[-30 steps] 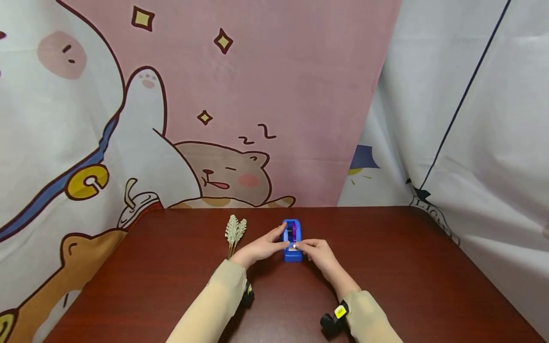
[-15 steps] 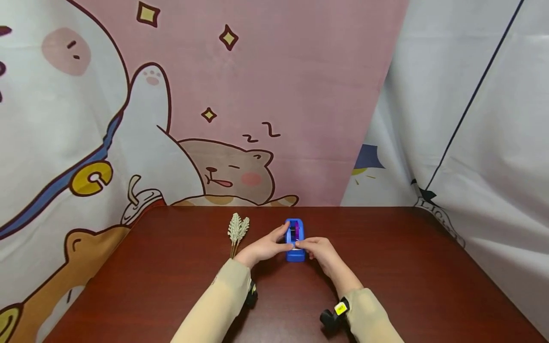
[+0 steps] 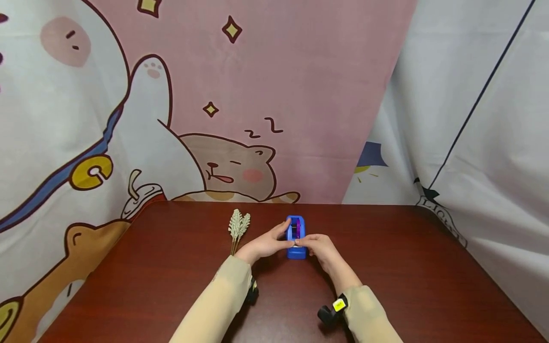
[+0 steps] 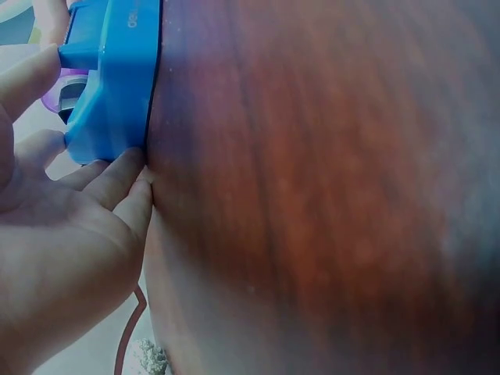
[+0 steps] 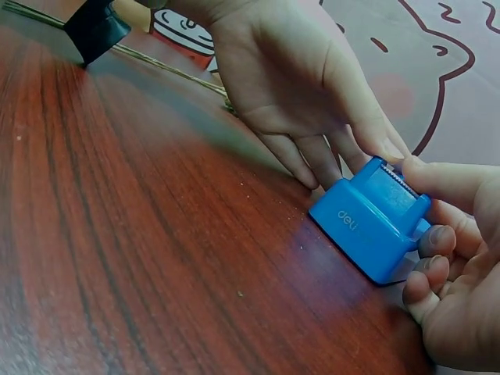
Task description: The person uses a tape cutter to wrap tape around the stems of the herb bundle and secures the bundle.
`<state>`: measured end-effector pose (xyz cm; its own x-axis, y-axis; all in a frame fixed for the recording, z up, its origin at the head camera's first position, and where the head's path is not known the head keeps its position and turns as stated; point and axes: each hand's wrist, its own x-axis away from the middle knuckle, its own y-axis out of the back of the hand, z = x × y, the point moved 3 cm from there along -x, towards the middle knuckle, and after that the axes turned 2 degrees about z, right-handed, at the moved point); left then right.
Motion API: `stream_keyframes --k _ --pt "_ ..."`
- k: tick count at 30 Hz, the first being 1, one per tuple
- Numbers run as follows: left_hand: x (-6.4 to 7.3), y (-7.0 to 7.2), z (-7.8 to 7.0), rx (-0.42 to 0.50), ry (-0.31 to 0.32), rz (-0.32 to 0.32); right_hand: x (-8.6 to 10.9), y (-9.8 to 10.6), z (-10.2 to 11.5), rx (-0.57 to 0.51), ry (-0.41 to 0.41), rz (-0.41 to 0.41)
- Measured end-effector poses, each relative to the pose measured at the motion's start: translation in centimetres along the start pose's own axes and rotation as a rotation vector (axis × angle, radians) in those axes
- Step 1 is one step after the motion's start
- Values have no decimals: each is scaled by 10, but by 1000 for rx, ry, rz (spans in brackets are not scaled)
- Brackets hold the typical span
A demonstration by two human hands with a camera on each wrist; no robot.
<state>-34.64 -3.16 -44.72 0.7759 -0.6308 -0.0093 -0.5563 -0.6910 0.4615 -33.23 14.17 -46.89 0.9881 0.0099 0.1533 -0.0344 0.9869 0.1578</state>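
A blue tape dispenser (image 3: 297, 254) with a purple core (image 3: 299, 227) stands upright on the table, "deli" printed on its front end (image 5: 355, 226). My left hand (image 3: 263, 246) grips it from the left: the thumb reaches the toothed cutter (image 5: 400, 180), while the other fingers (image 4: 117, 183) lie along the side and far end. From the right, my right hand (image 3: 322, 250) holds it at the cutter end. The right thumb lies at the cutter beside the left thumb, with the other fingers curled against the side. Any tape end between the thumbs is hidden.
Dried stems with pale seed heads (image 3: 238, 225) lie left of the dispenser, partly behind the left forearm. The dark red-brown table (image 3: 171, 290) ends at a cartoon-printed curtain (image 3: 309, 95). A black wrist camera (image 3: 328, 314) sticks out near the right sleeve.
The thumbs have come together over the cutter, covering a small pale spot seen there earlier. The dispenser stays in place on the table; the head view has shifted slightly.
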Motion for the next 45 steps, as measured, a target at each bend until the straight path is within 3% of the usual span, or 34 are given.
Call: stream_keyframes --k 19,24,28,34,45 --pt "1 2 -2 20 52 -12 1 -1 2 -77 25 17" --pt "1 0 -3 12 21 -10 3 -2 2 -71 16 4" --pt "2 -2 -5 -6 11 -8 7 -2 2 -60 4 -18" --pt "2 -2 -5 -29 47 -13 17 -2 4 -32 -2 -8" --pt "1 -1 -1 -26 66 -18 37 -5 0 31 55 11"
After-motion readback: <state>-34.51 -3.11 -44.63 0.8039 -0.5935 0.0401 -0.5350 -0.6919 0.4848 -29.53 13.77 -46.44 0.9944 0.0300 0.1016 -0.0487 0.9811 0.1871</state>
